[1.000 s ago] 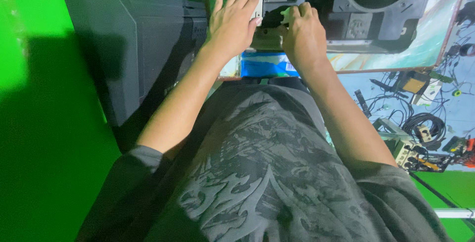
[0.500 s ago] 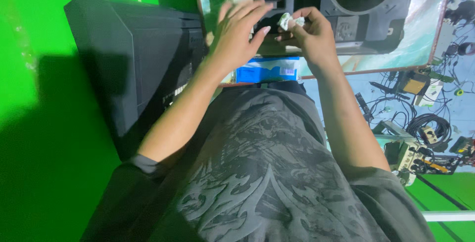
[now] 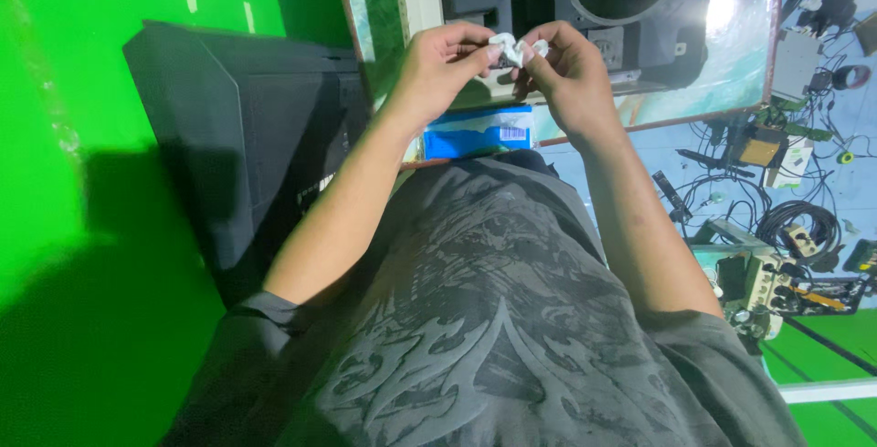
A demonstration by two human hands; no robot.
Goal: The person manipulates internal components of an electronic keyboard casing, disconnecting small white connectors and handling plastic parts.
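My left hand [image 3: 448, 68] and my right hand [image 3: 565, 73] meet in front of my chest, above the near edge of a small table [image 3: 731, 54]. Both pinch a small crumpled white wad, a tissue or scrap of paper [image 3: 513, 48], between thumbs and fingertips. Just below the hands a blue and white flat pack [image 3: 480, 132] lies at the table's near edge. Behind the hands stands a black speaker housing [image 3: 630, 0] with a big round opening.
A large black box-shaped device [image 3: 242, 136] stands on the green floor at my left. To the right, on a pale blue floor, lie cables, small circuit boards and tools [image 3: 776, 228]. My grey patterned shirt fills the lower frame.
My hands have drawn back from the black housing toward my chest. The left hand, earlier flat on the table, has come together with the right on the white wad.
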